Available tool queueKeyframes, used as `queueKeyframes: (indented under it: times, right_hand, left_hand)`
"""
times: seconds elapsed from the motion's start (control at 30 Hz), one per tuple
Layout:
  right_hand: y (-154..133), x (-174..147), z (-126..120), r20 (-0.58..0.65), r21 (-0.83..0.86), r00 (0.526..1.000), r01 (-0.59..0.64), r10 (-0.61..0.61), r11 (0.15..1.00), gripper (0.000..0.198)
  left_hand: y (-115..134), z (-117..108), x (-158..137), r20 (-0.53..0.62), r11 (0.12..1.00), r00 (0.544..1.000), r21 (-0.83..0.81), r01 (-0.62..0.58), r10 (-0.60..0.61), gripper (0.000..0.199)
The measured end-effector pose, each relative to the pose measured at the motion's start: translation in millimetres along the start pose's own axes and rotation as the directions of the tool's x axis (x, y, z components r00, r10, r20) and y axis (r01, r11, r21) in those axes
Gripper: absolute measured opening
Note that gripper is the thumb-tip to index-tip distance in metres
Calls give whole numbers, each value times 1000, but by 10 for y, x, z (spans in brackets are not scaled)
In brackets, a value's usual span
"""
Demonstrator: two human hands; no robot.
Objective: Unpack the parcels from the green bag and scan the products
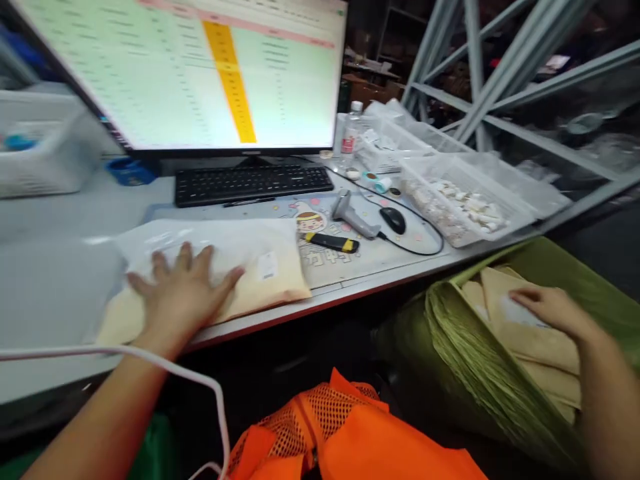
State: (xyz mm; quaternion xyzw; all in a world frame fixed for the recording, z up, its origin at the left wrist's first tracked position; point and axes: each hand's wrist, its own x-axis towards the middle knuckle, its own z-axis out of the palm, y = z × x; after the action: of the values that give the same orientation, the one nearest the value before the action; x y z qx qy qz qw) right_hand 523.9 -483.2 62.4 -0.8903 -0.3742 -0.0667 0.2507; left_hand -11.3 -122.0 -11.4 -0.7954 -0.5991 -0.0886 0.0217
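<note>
My left hand [177, 293] lies flat with spread fingers on a plastic-wrapped, cream-coloured package [250, 267] at the desk's front edge. A small white label [267, 265] shows near that package's right end. To the right, my right hand [550, 308] reaches into a green woven sack [465, 347] and has its fingers closed at the upper edge of a tan package [535, 340]. Its grip is partly hidden. Several similar tan packages are stacked in the sack.
On the desk are a monitor [200, 80], keyboard [250, 183], barcode scanner [355, 217], yellow-black utility knife [333, 243] and mouse [393, 220]. White bins [500, 233] with small items line the right side. A white cable [165, 362] crosses over my left forearm.
</note>
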Motion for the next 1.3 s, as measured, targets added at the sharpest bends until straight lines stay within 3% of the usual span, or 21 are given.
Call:
queueKeyframes:
  times: [0.07, 0.13, 0.2, 0.3, 0.4, 0.53, 0.6, 0.7, 0.77, 0.8, 0.87, 0.93, 1.0, 1.07, 1.13, 1.17, 1.23, 1.3]
  right_hand:
    - [-339, 360, 197, 62, -24, 996, 60, -58, 998, 12]
    - [-908, 633, 559, 117, 24, 973, 200, -201, 980, 31]
    - [-1577, 787, 1026, 217, 64, 926, 302, -308, 951, 48]
    - [-2412, 884, 1701, 329, -96, 900, 333, -286, 938, 69]
    - [-2826, 919, 2138, 408, -197, 895, 278, -179, 940, 75]
    - [-2964, 945, 2314, 387, -214, 911, 240, -144, 947, 61]
    - [-2998, 976, 2245, 377, -207, 913, 246, -154, 947, 55]
    - [-3089, 1015, 1924, 379, -170, 899, 302, -221, 938, 52]
    - [-3186, 986, 1597, 502, -56, 815, 365, -289, 929, 55]
    - [-3246, 946, 1425, 599, 23, 735, 383, -320, 924, 58]
    - [-3390, 818, 1123, 766, 173, 523, 394, -375, 903, 63]
    - [-3547, 657, 928, 835, 249, 364, 420, -413, 873, 63]
    - [-3682, 515, 845, 855, 271, 286, 465, -432, 843, 62]
    - [-3755, 438, 840, 858, 287, 254, 484, -446, 827, 60]
    - [-3738, 450, 885, 849, 307, 262, 463, -459, 832, 62]
    - [-3695, 491, 929, 831, 314, 294, 454, -473, 834, 63]
    - [-3562, 632, 1078, 757, 306, 405, 474, -513, 826, 60]
    - [-3404, 818, 1318, 635, 234, 550, 532, -542, 814, 52]
  left_hand:
    - [164, -11, -73, -132, 995, 989, -54, -78, 71, 88]
    - [379, 47, -167, -184, 966, 962, -122, -226, 202, 82]
    - [628, 157, -270, -125, 922, 938, -180, -342, 324, 77]
    - [955, 340, -361, -77, 928, 954, -224, -298, 288, 80]
    - [1131, 423, -322, -87, 946, 981, -263, -191, 174, 85]
    - [1215, 374, -323, -116, 945, 986, -291, -151, 122, 85]
    - [1260, 373, -444, -154, 922, 959, -276, -272, 237, 83]
    - [1333, 467, -680, -181, 847, 877, -235, -477, 444, 85]
    - [1362, 560, -784, -175, 825, 847, -198, -530, 502, 85]
    - [1370, 601, -810, -168, 824, 843, -181, -537, 512, 85]
    - [1381, 657, -824, -153, 828, 842, -160, -538, 518, 85]
    - [1393, 666, -816, -133, 828, 843, -160, -537, 521, 87]
    - [1393, 618, -812, -103, 823, 842, -176, -540, 530, 88]
    - [1339, 503, -805, -91, 805, 830, -209, -555, 550, 85]
    - [1188, 334, -773, -127, 772, 810, -247, -585, 573, 79]
    - [1072, 242, -741, -153, 761, 803, -257, -595, 576, 77]
    - [789, 75, -649, -159, 780, 819, -250, -574, 551, 85]
    - [506, -28, -544, -44, 848, 874, -222, -481, 484, 110]
